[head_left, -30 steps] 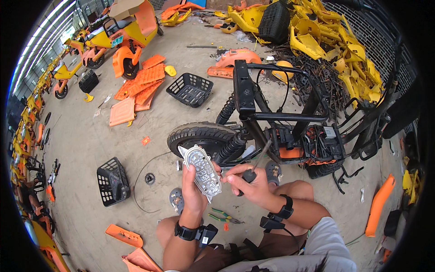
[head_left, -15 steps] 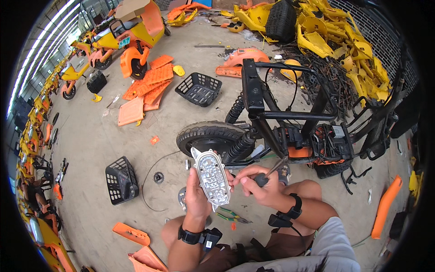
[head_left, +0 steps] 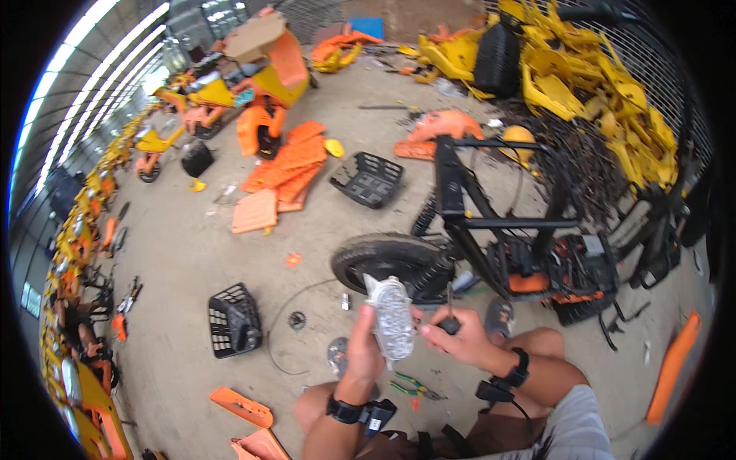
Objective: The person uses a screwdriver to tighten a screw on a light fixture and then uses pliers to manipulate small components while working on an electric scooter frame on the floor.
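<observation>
My left hand (head_left: pixel 360 354) holds up a silvery oblong lamp unit (head_left: pixel 389 318) with a dotted reflector face. My right hand (head_left: pixel 454 337) grips a screwdriver (head_left: pixel 449 310) by its dark handle, shaft pointing up, right beside the lamp unit. Both wrists wear black bands. Just beyond my hands stands a stripped black scooter frame (head_left: pixel 498 222) with its black tyre (head_left: pixel 379 257) on the concrete floor.
A black basket (head_left: pixel 234 320) lies left of me and another black basket (head_left: pixel 368 179) lies farther off. Pliers with green handles (head_left: pixel 410 385) lie by my knee. Orange panels (head_left: pixel 280 169) are stacked mid-floor; yellow body parts (head_left: pixel 583 77) are heaped at the back right.
The lamp unit has turned more edge-on and upright in my left hand. My right hand with the screwdriver has shifted slightly right of it. The view has tilted a little.
</observation>
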A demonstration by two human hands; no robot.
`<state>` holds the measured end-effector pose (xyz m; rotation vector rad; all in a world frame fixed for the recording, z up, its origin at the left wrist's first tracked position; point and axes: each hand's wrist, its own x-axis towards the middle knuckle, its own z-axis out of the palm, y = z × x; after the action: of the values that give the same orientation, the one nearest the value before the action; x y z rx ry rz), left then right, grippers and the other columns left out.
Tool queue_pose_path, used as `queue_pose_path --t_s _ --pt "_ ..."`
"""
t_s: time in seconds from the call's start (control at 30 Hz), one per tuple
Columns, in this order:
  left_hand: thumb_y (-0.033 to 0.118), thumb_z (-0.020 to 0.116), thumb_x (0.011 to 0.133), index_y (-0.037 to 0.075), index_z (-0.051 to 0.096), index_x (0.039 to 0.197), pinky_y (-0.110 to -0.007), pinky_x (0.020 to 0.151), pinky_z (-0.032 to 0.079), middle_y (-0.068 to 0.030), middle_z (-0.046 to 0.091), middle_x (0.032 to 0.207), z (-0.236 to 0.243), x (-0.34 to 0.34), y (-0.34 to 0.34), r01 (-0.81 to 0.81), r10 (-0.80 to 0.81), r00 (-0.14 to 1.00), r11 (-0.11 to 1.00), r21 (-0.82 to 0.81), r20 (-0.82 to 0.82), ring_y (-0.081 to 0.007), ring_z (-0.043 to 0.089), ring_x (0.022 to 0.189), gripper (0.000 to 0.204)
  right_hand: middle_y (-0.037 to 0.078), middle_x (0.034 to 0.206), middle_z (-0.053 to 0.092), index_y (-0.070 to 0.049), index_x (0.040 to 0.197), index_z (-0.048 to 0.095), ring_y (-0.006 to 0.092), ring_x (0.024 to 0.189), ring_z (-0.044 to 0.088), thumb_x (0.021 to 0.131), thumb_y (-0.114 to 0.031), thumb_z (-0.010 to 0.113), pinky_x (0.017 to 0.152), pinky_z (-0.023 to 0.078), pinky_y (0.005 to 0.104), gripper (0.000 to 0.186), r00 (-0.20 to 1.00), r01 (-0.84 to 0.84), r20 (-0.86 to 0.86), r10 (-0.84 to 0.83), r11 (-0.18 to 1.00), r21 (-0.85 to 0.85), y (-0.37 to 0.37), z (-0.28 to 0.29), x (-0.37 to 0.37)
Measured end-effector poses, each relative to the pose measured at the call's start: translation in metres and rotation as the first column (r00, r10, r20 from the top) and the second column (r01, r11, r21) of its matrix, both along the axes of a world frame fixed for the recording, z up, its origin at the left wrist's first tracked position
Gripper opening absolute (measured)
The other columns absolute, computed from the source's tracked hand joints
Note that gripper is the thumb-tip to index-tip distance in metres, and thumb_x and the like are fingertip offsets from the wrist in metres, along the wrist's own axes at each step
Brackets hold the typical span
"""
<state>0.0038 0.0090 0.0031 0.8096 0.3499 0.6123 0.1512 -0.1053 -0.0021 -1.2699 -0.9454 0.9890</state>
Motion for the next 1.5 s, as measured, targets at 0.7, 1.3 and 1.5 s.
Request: queue_pose_path --t_s 0.7,1.3,1.5 --pt "0.028 0.037 0.104 -0.003 0.047 0.130 -0.041 0.081 0.058 -0.0198 0.066 0.110 -0.010 -0.022 0.037 -0.532 0.533 0.846 0.842 -0.090 -0.022 -0.0297 0.068 0.091 0.041 0.013 0.100 0.063 0.001 0.134 0.043 0.0106 0.051 0.054 0.091 0.001 0.049 0.048 0.046 0.0255 0.044 0.988 0.020 -0.153 -0.025 0.999 -0.037 -0.003 -0.013 -0.004" --pt "-0.016 0.040 0.081 -0.001 0.033 0.141 -0.047 0.109 0.040 -0.0175 0.046 0.143 0.003 -0.015 0.016 -0.177 0.182 0.983 0.961 -0.211 0.002 -0.0303 0.047 0.132 0.062 0.012 0.112 0.059 -0.001 0.123 0.051 0.0128 0.050 0.054 0.096 -0.012 0.053 0.044 0.049 0.0297 0.030 0.920 0.056 -0.386 -0.073 0.997 -0.054 0.013 -0.017 -0.028" --pt "-0.006 0.051 0.092 0.005 0.038 0.142 -0.038 0.101 0.046 -0.0096 0.050 0.141 -0.004 -0.006 0.014 -0.053 0.066 0.994 0.987 0.149 -0.082 -0.0193 0.051 0.126 0.053 0.011 0.105 0.060 0.000 0.128 0.047 0.0127 0.050 0.054 0.096 -0.014 0.057 0.043 0.049 0.0296 0.036 0.858 0.086 -0.504 -0.101 0.995 -0.054 0.018 -0.008 -0.017"
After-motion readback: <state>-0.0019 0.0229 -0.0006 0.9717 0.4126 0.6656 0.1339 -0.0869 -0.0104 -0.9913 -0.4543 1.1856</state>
